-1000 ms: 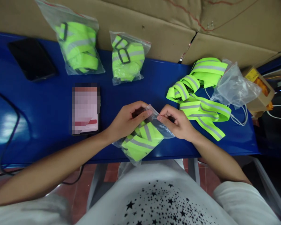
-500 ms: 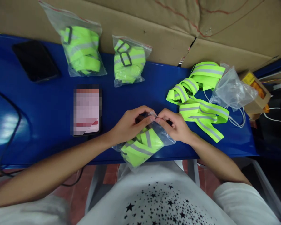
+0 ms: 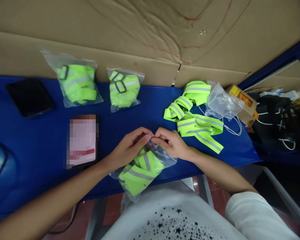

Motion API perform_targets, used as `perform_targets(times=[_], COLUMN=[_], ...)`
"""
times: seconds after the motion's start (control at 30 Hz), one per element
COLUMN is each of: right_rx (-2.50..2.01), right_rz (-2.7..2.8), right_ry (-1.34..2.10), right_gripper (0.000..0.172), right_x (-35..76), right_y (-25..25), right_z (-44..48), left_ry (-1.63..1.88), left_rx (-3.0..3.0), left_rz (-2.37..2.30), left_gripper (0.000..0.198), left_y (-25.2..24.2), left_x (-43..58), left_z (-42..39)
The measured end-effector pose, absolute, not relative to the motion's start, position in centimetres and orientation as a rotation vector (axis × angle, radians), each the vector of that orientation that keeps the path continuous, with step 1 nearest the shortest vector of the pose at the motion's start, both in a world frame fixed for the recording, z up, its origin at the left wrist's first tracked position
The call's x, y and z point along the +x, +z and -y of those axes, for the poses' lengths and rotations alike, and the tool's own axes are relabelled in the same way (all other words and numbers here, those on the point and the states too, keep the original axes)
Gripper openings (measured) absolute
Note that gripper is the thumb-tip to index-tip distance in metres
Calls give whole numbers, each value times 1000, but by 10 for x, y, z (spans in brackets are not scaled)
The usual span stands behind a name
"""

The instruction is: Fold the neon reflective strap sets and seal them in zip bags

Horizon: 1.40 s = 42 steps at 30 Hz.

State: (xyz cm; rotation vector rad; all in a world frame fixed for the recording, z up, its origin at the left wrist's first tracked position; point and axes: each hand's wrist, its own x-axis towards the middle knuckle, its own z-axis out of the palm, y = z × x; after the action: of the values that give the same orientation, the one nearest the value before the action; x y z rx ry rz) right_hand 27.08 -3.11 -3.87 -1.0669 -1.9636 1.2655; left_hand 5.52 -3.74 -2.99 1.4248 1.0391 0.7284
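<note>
My left hand (image 3: pixel 127 149) and my right hand (image 3: pixel 170 144) meet at the front edge of the blue table (image 3: pixel 40 146). Both pinch the top edge of a clear plastic bag (image 3: pixel 140 168) that holds folded neon-green reflective straps. The bag hangs partly over the table's edge, above my white star-printed shirt (image 3: pixel 175 220). Just right of my right hand lies a loose heap of the same reflective straps (image 3: pixel 193 116).
Two sealed bags of straps (image 3: pixel 77 83) (image 3: pixel 123 88) lean against the cardboard wall (image 3: pixel 150 36) at the back. A phone (image 3: pixel 82 140) lies left of my hands, a dark phone (image 3: pixel 28 96) further left. Empty clear bags (image 3: pixel 222 101) and a small cardboard box (image 3: pixel 242 103) sit at the right.
My fingertips have come together along the bag's top edge. The camera has tilted up and to the right, so everything sits lower and further left in view.
</note>
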Motion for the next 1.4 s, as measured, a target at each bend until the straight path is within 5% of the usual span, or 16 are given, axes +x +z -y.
perform_targets(times=[0.17, 0.47, 0.77, 0.93, 1.1, 1.27, 1.4], right_rx=[-1082, -1718, -1349, -1241, -1038, -676, -752], right_rz=[2011, 1999, 2293, 2394, 2484, 2309, 2083], right_ry=[918, 41, 282, 369, 636, 1323, 857], right_gripper=[27, 23, 28, 23, 19, 25, 30], right_x=[293, 411, 373, 380, 386, 400, 402], right_y=[-18, 16, -22, -19, -3, 19, 25], right_z=[16, -31, -14, -9, 0, 9, 11], left_ry=[564, 1204, 1198, 468, 208, 644, 805], left_rx=[1323, 1550, 2411, 2916, 2512, 1792, 1365], left_rz=[-953, -1218, -1510, -924, -901, -987, -1101], left_gripper=[68, 45, 64, 71, 86, 53, 33], left_y=[-21, 16, 2, -1, -3, 1, 8], left_x=[52, 64, 116, 153, 175, 169, 147], left_z=[41, -17, -87, -56, -80, -87, -57])
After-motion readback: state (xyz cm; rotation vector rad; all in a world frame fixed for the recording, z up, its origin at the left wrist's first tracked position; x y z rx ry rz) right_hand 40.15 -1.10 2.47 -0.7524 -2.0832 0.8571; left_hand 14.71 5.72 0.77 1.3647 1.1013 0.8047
